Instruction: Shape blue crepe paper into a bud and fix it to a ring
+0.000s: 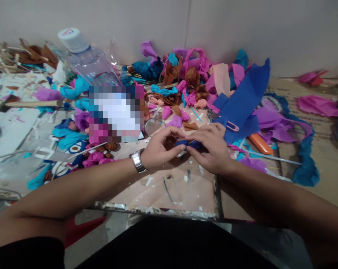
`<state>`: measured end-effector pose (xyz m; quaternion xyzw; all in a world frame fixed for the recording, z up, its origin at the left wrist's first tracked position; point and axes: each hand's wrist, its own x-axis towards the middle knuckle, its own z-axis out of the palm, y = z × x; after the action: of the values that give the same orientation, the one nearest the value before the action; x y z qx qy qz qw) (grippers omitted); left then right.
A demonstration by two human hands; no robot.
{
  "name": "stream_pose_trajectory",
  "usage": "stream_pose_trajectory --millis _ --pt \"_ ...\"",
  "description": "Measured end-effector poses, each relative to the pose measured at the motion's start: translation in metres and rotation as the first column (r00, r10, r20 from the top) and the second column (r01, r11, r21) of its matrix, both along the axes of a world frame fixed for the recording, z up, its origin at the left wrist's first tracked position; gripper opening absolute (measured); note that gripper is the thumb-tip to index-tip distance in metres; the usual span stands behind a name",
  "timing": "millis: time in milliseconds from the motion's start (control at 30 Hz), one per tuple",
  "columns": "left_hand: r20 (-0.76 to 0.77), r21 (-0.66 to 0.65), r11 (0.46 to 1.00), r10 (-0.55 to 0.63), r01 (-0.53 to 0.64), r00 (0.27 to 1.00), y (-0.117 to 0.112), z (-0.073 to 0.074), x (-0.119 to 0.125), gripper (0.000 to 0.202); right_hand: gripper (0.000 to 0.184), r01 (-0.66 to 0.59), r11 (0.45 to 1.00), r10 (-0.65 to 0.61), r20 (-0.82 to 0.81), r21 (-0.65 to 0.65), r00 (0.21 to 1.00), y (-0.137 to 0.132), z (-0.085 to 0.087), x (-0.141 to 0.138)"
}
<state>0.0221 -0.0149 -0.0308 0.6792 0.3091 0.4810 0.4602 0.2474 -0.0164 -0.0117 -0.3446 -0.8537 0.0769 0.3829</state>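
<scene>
Between my two hands is a small twisted piece of dark blue crepe paper (195, 144), partly covered by my fingers. My left hand (163, 146), with a metal watch (138, 161) at its wrist, pinches the piece's left end between thumb and fingertips. My right hand (212, 147) grips the other end, its fingers curled over the top. Just beyond my right hand lies a large blue sheet of crepe paper (245, 95). A pink hair clip (232, 126) rests on that sheet. An orange-handled tool (260, 144) lies right of my right hand.
Crumpled crepe paper in pink, purple, brown and turquoise (189, 74) is heaped along the wall. A clear bottle with a white cap (92, 63) stands at back left. In front of it is a pixelated area. A wooden stick (34, 103) lies at left. Scraps dot the table (157, 194).
</scene>
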Motion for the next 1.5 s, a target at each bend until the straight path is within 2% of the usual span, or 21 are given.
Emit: stream_pose_trajectory --millis 167,267,500,600,767,1100,1300,1500 --pt "0.024 -0.021 0.999 0.045 -0.045 0.999 0.0005 0.0004 -0.0017 0.024 0.014 0.036 0.999 -0.036 -0.017 0.004 0.999 0.0010 -0.0017 0.0011" --pt "-0.002 -0.027 0.999 0.042 -0.042 0.999 0.0002 0.0025 -0.0022 0.020 0.007 0.026 1.000 -0.026 -0.022 -0.002 0.999 0.0011 -0.0013 0.0012" --pt "-0.002 -0.030 0.999 0.017 -0.017 1.000 -0.0028 0.0057 -0.0006 0.018 0.006 0.035 0.999 -0.036 -0.047 -0.030 0.998 0.0001 -0.0001 -0.0002" --pt "-0.025 -0.019 1.000 0.010 -0.011 1.000 -0.0034 0.0051 -0.0013 0.019 0.005 0.031 0.999 -0.032 -0.045 -0.029 0.998 -0.0005 0.0004 -0.0002" --pt "-0.074 -0.020 0.998 0.065 -0.066 0.995 -0.0033 0.0026 -0.0010 0.030 0.006 0.032 0.999 -0.033 -0.039 -0.022 0.999 -0.0006 0.0005 -0.0006" --pt "-0.040 -0.038 0.995 0.091 -0.092 0.995 -0.0047 0.0044 0.0009 0.025 0.006 0.020 0.999 -0.022 -0.054 -0.037 0.998 -0.0015 0.0017 0.0000" --pt "-0.085 0.024 0.997 0.080 -0.078 0.993 -0.0039 0.0034 -0.0018 0.024 0.007 0.042 0.998 -0.043 -0.038 -0.041 0.998 -0.0010 0.0009 -0.0006" --pt "-0.137 0.017 0.993 0.116 -0.115 0.984 -0.0037 0.0002 -0.0033 0.029 0.007 0.051 0.998 -0.052 -0.021 -0.043 0.998 -0.0007 -0.0010 -0.0009"
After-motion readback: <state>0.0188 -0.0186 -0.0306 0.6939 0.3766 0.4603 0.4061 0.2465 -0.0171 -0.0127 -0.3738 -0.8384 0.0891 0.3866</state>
